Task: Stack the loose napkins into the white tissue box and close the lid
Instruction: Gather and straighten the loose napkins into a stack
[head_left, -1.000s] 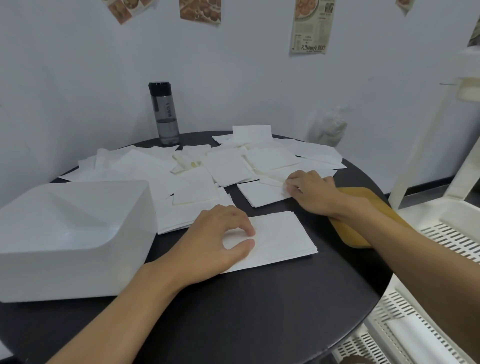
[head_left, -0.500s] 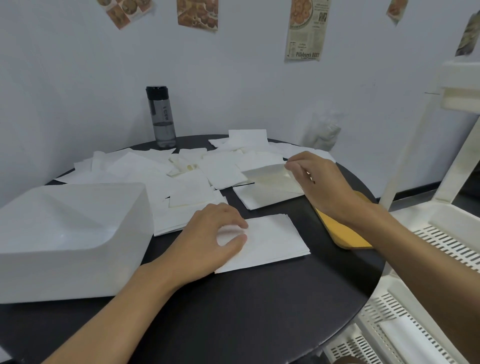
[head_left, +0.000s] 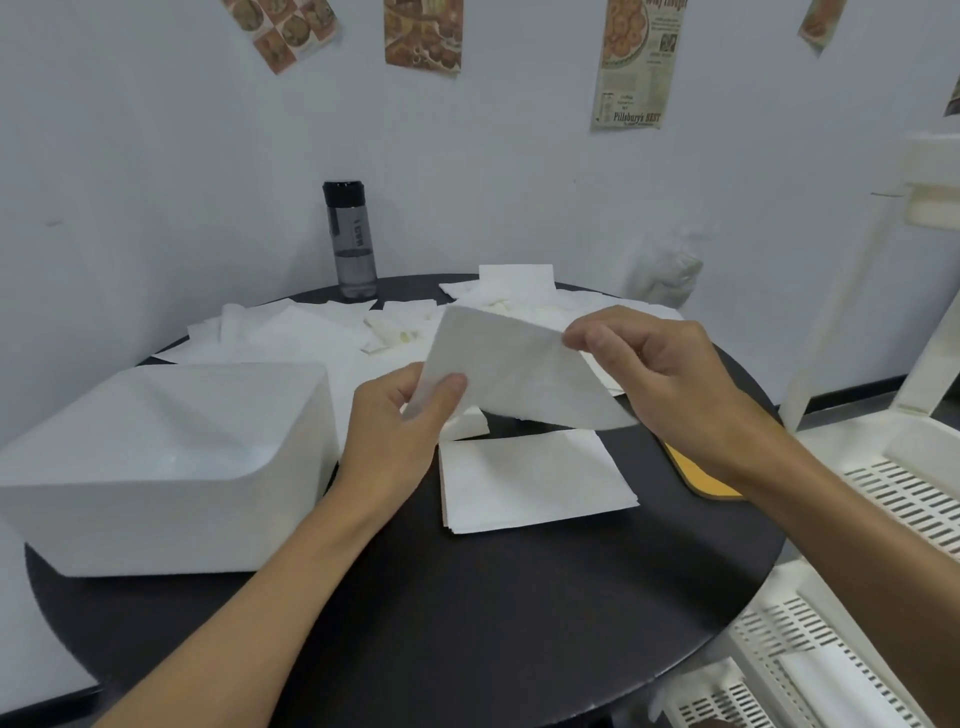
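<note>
**Napkins: one sheet held in the air, stack on the table, box not yet loaded**

Head view: one napkin (head_left: 514, 371) is held up over the black round table (head_left: 467, 623), tilted, sagging at its lower right edge. Left hand (head_left: 395, 436) pinches its lower left corner between thumb and fingers; right hand (head_left: 654, 379) pinches the upper right edge, fingers curled closed on it. Directly below lies a small squared stack of napkins (head_left: 530, 480), flat on the table. Many more loose napkins (head_left: 291, 338) are scattered across the far half, some overlapping, a few rolled or crumpled. The white tissue box (head_left: 161, 467) sits at the left, just beside the left wrist; whether what faces up is its lid or its base I cannot tell. A yellow board (head_left: 701, 478) pokes out under the right forearm. A dark bottle (head_left: 353, 244) stands at the back edge.

Risks, as judgement:
- Thin sheet gripped at only two spots; it could fold on itself or tear if the hands pull apart.
- Dropped askew, it would skew the stack, and a ragged stack may not fit the box.
- Left forearm is close to the box; a sweep could shove it.
- Right forearm could drag the board or nearby sheets off the edge.
- Most sheets are still loose, so the task looks early.
</note>
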